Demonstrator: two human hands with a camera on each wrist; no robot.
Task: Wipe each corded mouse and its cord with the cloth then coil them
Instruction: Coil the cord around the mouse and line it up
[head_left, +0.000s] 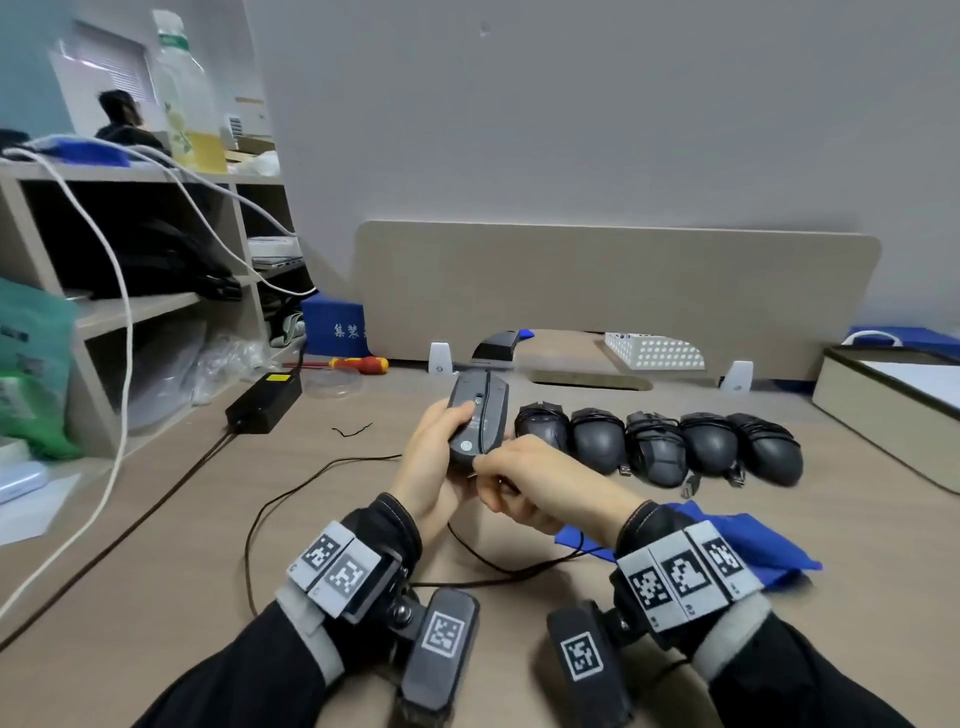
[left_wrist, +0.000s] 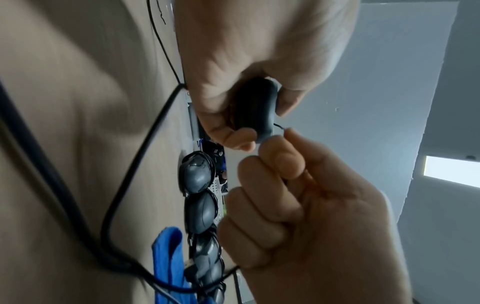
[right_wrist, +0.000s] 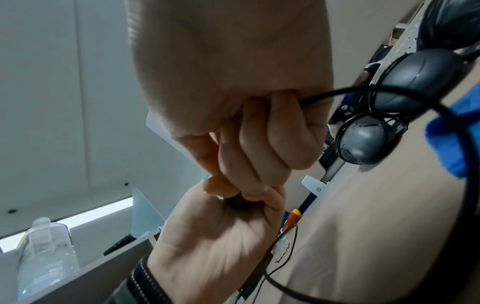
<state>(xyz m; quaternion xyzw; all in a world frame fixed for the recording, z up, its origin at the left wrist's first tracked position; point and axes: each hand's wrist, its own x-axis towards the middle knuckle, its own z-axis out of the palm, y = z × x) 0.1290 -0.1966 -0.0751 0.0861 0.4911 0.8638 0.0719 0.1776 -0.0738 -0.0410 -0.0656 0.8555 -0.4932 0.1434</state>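
My left hand (head_left: 434, 462) grips a dark grey corded mouse (head_left: 478, 415) above the desk, its underside facing up. The mouse (left_wrist: 255, 109) shows between my left fingers in the left wrist view. My right hand (head_left: 540, 486) pinches the black cord (head_left: 291, 499) at the mouse's near end; the cord (right_wrist: 337, 93) leaves my curled right fingers (right_wrist: 262, 144) in the right wrist view. The rest of the cord loops loose over the desk. The blue cloth (head_left: 763, 545) lies on the desk beside my right wrist, held by neither hand.
Several coiled mice (head_left: 660, 447) sit in a row to the right. A black power brick (head_left: 265, 400) and screwdriver (head_left: 358, 365) lie at the left, shelves (head_left: 130, 306) beyond. A beige divider (head_left: 613, 291) backs the desk; a box (head_left: 883, 410) stands far right.
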